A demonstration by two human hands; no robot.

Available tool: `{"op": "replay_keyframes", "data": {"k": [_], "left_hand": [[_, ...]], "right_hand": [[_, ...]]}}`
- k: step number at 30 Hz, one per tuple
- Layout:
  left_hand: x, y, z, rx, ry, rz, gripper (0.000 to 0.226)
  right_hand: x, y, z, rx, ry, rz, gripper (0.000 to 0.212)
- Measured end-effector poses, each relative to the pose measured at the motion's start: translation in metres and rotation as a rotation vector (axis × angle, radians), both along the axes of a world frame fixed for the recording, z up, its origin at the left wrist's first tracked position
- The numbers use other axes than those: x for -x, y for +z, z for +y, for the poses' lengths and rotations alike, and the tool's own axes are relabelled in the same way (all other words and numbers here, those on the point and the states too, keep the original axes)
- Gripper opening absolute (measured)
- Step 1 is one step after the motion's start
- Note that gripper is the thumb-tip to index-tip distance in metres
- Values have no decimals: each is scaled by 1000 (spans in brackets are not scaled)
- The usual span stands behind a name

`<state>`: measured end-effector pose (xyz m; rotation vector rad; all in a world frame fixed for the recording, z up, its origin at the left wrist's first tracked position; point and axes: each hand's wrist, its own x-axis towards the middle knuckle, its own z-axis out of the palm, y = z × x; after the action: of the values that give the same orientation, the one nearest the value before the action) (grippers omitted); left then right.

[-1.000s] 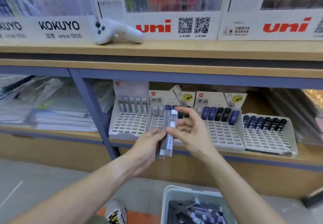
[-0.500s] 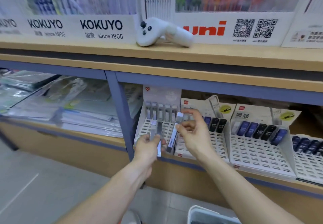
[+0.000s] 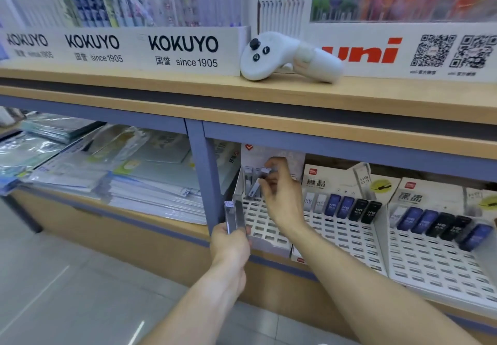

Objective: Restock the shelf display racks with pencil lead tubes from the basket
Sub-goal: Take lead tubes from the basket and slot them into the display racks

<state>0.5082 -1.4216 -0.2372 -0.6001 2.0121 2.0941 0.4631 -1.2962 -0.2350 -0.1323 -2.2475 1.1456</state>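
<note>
i see my left hand (image 3: 228, 242) low at the front edge of the lower shelf (image 3: 161, 223), fingers curled round a small bundle of pencil lead tubes (image 3: 234, 217), slim clear plastic sticks standing upright with pale caps on top. my right hand (image 3: 279, 196) reaches deeper in, over the leftmost display rack (image 3: 266, 226), a white card tray with a sloping face punched into a grid of rectangular slots. its fingers pinch one clear tube (image 3: 258, 184) with a white cap, tilted, at the back row of that rack, just beside a few grey tubes already standing there. whether the tube's foot is seated in a slot i cannot tell; the picture is blurred there.

to the right, touching side by side along the same shelf, stand a second rack (image 3: 341, 234) and a third rack (image 3: 435, 261) of the same slotted card, each with a back row of glossy blue, black and pale boxy tubes. left of the blue metal upright (image 3: 204, 180) lie flat stacks of shiny plastic-wrapped paper goods (image 3: 121, 172). on the wooden upper shelf (image 3: 295, 94) a smooth white controller (image 3: 287, 58) lies on its side against printed card display boxes.
</note>
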Motion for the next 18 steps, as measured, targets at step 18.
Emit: {"op": "replay_keyframes", "data": {"k": [18], "left_hand": [[11, 9, 1, -77, -10, -37, 7]], "right_hand": [[22, 6, 0, -290, 100, 5, 34]]}}
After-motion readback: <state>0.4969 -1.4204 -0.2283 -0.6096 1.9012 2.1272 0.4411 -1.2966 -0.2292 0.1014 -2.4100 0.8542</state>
